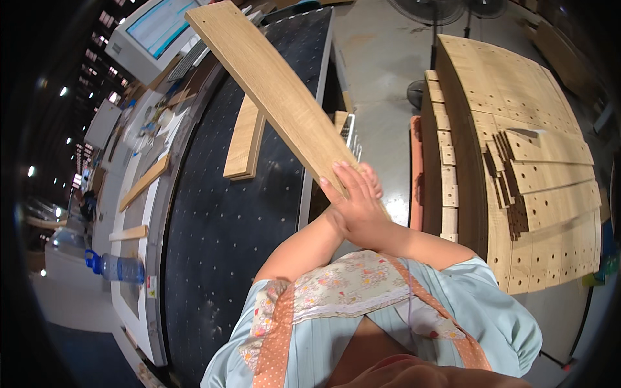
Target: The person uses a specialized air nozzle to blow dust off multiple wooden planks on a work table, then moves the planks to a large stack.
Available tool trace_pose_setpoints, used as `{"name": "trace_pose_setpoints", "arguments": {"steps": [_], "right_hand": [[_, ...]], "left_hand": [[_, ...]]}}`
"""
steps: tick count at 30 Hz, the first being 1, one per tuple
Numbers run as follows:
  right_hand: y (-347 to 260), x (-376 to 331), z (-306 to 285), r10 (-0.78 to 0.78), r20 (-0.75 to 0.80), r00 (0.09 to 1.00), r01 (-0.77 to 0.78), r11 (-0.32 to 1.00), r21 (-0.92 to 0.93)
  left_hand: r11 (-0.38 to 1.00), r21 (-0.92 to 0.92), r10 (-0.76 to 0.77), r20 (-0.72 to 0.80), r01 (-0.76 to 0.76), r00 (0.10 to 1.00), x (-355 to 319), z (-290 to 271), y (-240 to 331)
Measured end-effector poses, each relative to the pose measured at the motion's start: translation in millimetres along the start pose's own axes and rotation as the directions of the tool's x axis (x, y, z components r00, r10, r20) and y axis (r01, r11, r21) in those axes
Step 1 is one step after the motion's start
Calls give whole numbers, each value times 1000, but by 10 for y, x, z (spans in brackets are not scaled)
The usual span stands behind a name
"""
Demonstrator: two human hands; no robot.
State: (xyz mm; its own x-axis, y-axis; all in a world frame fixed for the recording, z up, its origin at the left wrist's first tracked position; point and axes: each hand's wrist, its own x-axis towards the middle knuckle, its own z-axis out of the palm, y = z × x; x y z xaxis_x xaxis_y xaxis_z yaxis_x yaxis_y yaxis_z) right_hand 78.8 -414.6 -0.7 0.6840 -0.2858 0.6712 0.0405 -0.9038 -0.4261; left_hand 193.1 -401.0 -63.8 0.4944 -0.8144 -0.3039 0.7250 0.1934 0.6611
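A long, light wood-grain board (278,90) slants up to the left over the black table, with a small hole near its far corner. Both my hands are at its near end. My right hand (359,204) is closed on that end, its fingers lying over the face and edge. Mostly hidden behind it, my left hand (372,178) shows fingertips at the board's right edge, closed on the same end. My forearms meet at the wrists. Below the held board, a short stack of similar boards (243,145) rests on the black table (220,233).
On my right stands a tall stack of drilled wooden panels (537,213), loose strips on top. A monitor (158,32) and keyboard (187,61) sit at the far left. A blue water bottle (123,266) and wood strips (145,181) lie along the left ledge. Fans (430,10) stand beyond.
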Motion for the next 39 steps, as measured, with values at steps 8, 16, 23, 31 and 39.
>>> {"name": "trace_pose_setpoints", "arguments": {"steps": [8,16,23,31,39], "right_hand": [[266,0,13,10,37,999,-9,1000,-26],[682,-311,-79,323,-53,945,-311,936,161],[668,-1023,-646,613,-271,742,-538,786,305],[541,-1837,-1758,691,-680,246,-610,655,445],[1156,-2424,-2935,696,-645,-316,-747,236,622]], "left_hand": [[998,50,49,-42,-47,998,228,-40,-72],[977,120,171,60,-177,983,264,-90,-178],[884,431,-3,396,-183,918,-76,466,-572],[362,777,-124,587,-514,800,22,58,-33],[-477,711,-4,586,-517,810,-253,-540,617]]}}
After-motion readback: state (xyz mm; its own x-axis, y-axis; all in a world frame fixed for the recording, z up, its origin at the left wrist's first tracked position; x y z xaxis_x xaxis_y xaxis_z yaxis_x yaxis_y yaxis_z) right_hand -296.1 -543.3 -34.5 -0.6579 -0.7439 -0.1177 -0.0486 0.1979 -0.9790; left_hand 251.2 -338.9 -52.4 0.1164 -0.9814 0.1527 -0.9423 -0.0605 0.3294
